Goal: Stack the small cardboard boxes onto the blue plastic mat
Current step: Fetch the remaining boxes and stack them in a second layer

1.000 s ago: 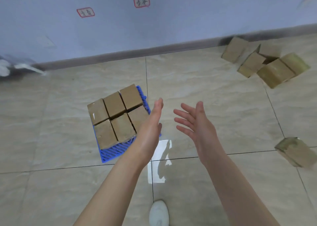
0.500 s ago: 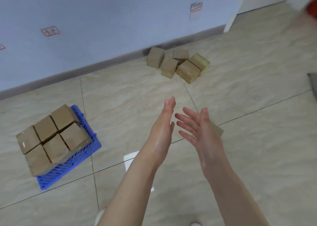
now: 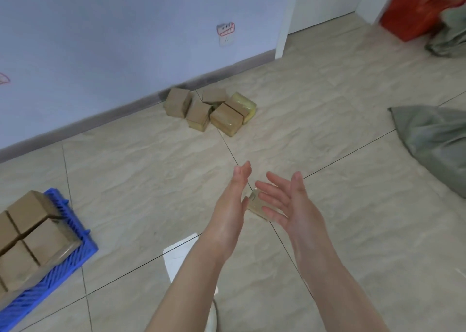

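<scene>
The blue plastic mat lies at the lower left with several small cardboard boxes packed on it in one layer. A loose cluster of cardboard boxes sits by the wall's baseboard. One more small box lies on the floor, mostly hidden between and behind my hands. My left hand and my right hand are held out in the air above it, palms facing each other, fingers straight, holding nothing.
A grey-green sack lies on the floor at the right. A red bag and grey cloth sit at the top right corner. A white paper sheet lies on the tiles under my left forearm. A wall socket is on the blue wall.
My view has swung right: the mat with its boxes slid to the left edge and the box cluster by the wall came closer. Both hands stayed open, now over the single floor box.
</scene>
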